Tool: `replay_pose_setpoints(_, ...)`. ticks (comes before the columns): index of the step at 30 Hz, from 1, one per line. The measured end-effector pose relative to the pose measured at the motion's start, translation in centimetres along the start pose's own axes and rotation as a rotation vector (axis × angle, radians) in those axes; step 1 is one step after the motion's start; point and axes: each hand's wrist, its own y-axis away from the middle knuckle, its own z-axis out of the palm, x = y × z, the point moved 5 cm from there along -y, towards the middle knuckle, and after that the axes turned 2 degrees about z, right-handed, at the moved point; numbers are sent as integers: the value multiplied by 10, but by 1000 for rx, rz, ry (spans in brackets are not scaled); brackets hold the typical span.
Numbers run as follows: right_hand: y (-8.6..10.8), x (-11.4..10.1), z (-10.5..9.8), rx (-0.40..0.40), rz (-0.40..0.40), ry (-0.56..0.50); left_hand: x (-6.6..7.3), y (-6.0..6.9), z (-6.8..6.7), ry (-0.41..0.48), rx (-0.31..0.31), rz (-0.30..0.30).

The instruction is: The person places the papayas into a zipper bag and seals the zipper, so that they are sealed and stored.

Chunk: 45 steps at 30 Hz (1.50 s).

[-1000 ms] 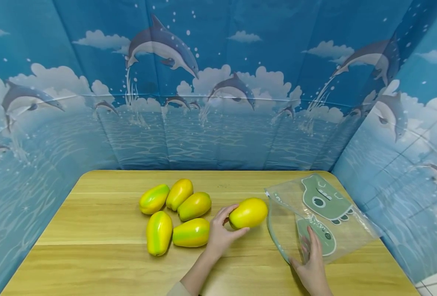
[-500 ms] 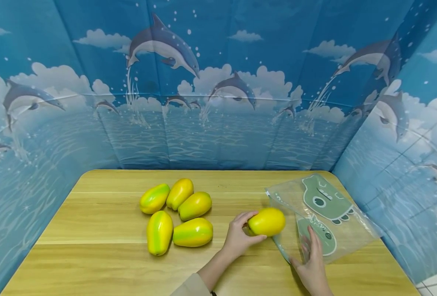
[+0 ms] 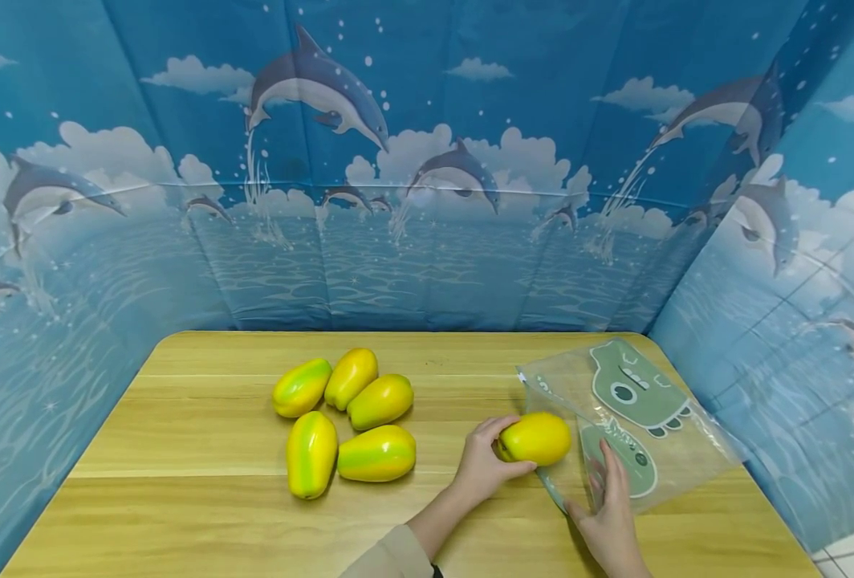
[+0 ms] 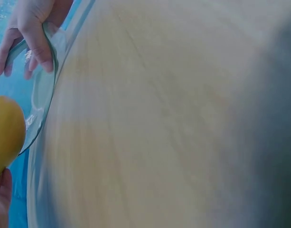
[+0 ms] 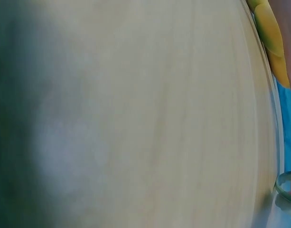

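Note:
In the head view, my left hand (image 3: 483, 461) grips the end of a yellow papaya (image 3: 538, 439) between thumb and fingers. The papaya is at the mouth of a clear zip bag (image 3: 701, 461) with green cartoon prints, overlapping its left edge. My right hand (image 3: 610, 514) holds the bag by its near edge, thumb on the rim and fingers reaching over or into it. The left wrist view shows the right hand (image 4: 33, 28) at the green-edged rim, with the papaya (image 4: 5, 135) close below it. The right wrist view catches mostly table.
Several more yellow-green papayas (image 3: 376, 454) lie grouped left of centre on the wooden table (image 3: 181, 530). A small white zip slider (image 3: 522, 378) sits at the bag's far left corner. A blue dolphin-print curtain (image 3: 427, 265) stands along the table's back and sides.
My left hand has carried the papaya rightward and slightly nearer, from beside the group to the bag's mouth. The right hand and the bag have stayed nearly still.

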Motion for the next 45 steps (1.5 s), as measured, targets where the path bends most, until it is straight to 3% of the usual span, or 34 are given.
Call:
replay_pose_setpoints(16, 1, 1, 0, -6, 2, -9, -6, -5, 23, -116, -44, -47)
replay_pose_setpoints(23, 1, -1, 1, -13, 8, -2, -8, -7, 30, -120, -25, -72)
replay_pose_setpoints(29, 0, 0, 2, -22, 12, -2, -7, -8, 32, -134, -5, -51)
replay_pose_setpoints(38, 0, -1, 2, -1, 10, -6, -4, -8, 28, -50, -4, 8)
replay_pose_setpoints(45, 0, -3, 1, 27, -25, -6, -7, -11, 28, 16, -13, -17)
